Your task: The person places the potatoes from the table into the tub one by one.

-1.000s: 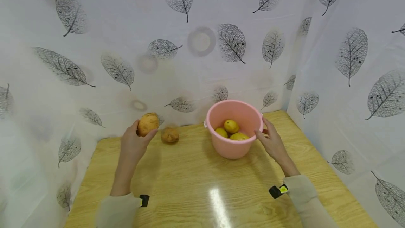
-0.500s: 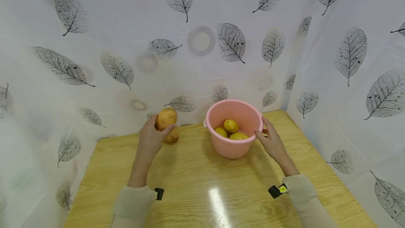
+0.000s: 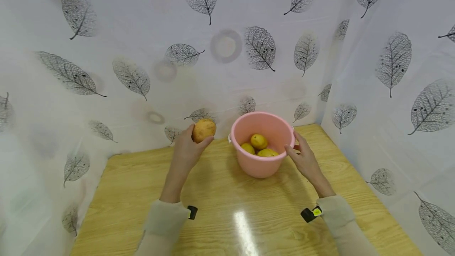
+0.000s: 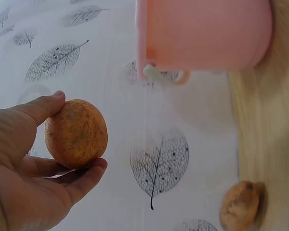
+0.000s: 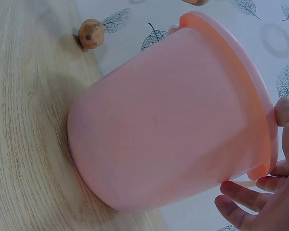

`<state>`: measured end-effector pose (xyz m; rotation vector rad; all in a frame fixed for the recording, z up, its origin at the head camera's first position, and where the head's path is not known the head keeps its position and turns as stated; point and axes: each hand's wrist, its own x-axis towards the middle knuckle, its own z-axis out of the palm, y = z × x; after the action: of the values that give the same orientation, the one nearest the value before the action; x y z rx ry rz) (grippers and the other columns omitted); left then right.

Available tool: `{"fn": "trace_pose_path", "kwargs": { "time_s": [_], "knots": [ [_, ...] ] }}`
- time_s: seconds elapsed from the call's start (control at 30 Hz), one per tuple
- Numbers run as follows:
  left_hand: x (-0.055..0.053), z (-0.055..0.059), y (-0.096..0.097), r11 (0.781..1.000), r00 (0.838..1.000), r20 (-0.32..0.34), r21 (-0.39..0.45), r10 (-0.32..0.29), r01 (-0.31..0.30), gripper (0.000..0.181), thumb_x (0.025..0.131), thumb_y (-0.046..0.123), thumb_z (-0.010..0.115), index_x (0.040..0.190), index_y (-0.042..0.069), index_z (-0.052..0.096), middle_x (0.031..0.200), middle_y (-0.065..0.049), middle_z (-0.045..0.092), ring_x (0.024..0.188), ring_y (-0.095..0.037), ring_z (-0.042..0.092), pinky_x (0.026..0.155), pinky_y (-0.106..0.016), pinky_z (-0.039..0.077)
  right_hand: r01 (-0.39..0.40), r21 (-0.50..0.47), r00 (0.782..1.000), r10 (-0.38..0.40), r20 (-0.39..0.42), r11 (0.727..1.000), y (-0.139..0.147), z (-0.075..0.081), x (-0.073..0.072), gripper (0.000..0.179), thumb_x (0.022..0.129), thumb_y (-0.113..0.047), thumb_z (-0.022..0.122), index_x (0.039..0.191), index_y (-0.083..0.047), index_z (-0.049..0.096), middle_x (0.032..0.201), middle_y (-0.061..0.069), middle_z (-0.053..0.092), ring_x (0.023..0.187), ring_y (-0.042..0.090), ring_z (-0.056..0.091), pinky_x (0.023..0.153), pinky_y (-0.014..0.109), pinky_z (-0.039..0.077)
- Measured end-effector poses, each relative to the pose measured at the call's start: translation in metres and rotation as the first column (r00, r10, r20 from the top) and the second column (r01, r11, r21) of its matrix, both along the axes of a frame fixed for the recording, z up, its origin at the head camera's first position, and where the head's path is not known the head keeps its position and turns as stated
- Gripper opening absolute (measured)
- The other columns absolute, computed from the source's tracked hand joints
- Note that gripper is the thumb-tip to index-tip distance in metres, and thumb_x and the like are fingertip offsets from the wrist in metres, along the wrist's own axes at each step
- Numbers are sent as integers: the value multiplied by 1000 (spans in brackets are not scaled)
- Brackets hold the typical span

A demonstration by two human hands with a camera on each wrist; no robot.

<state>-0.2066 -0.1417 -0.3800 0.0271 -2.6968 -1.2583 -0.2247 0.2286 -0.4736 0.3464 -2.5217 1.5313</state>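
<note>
My left hand (image 3: 187, 148) grips a round brown potato (image 3: 204, 130) between thumb and fingers, raised above the table a little left of the bucket. In the left wrist view the potato (image 4: 77, 134) shows dark speckles on its skin. The pink bucket (image 3: 259, 169) stands on the table with several yellow fruits (image 3: 258, 141), lemon-like, at its bottom. My right hand (image 3: 305, 161) pinches the bucket's right rim, the thumb in front. A second potato (image 4: 239, 206) lies on the table near the curtain; in the head view my left hand hides it.
A white curtain (image 3: 142, 23) printed with dark leaves hangs behind the wooden table (image 3: 213, 216) and along both sides. The bucket's white handle (image 4: 159, 76) hangs at its rim.
My left hand has carried the potato rightward toward the bucket, passing in front of the second potato. My right hand and the bucket have stayed in place.
</note>
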Motion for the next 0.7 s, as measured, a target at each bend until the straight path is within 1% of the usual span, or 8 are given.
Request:
{"fn": "trace_pose_path", "kwargs": {
  "time_s": [0.07,0.17,0.3,0.4,0.5,0.63,0.7],
  "knots": [
    [-1,1,8,1000,1000,-12,14,-17,17,80,92,45,78,147,-5,48,131,-25,60,114,-39,60,92,-54,55,0,-1,1000,0,-1,1000,0,-1,0,65,107,-15,56,164,-6,25,163,24,29,123,47,56,82,21,51],
    [-4,3,19,1000,1000,-15,1,-24,24,79,91,48,77,146,-2,51,128,-21,62,110,-36,62,88,-52,56,0,-2,1000,0,-7,1000,0,-1,-1,65,107,-16,56,163,-4,25,163,25,28,123,48,56,83,22,52],
    [-10,5,36,999,999,-12,-17,-33,33,82,91,50,77,150,0,48,133,-20,61,114,-35,61,91,-51,55,0,-3,1000,0,-4,1000,1,-3,-3,67,108,-22,56,163,-4,24,163,25,27,125,47,55,86,23,51],
    [-14,6,49,999,999,-18,-7,-47,47,83,91,47,78,151,-1,47,137,-22,59,120,-37,59,96,-51,54,-2,-7,1000,2,6,1000,2,-4,-4,68,108,-25,56,164,-6,23,164,24,27,126,46,55,86,21,51],
    [-18,6,62,999,998,-20,-3,-55,55,81,91,44,80,149,-2,48,138,-21,59,123,-36,58,99,-51,53,-6,-15,1000,6,11,1000,2,-4,-4,68,108,-24,57,164,-6,23,164,24,26,126,46,55,84,20,51],
    [-22,4,78,997,997,-19,7,-80,80,75,90,43,80,143,-1,53,131,-18,61,118,-33,59,97,-48,54,-6,-20,1000,6,1,1000,2,-3,-3,67,108,-23,57,163,-4,24,163,25,27,125,47,55,83,20,52],
    [-24,2,87,995,995,-13,29,-100,100,72,90,43,81,141,-1,55,127,-17,62,115,-31,59,96,-46,54,-3,-25,1000,3,-2,1000,2,-2,-3,67,108,-22,57,163,-3,25,163,26,28,125,48,55,83,20,52]
  ]
}}
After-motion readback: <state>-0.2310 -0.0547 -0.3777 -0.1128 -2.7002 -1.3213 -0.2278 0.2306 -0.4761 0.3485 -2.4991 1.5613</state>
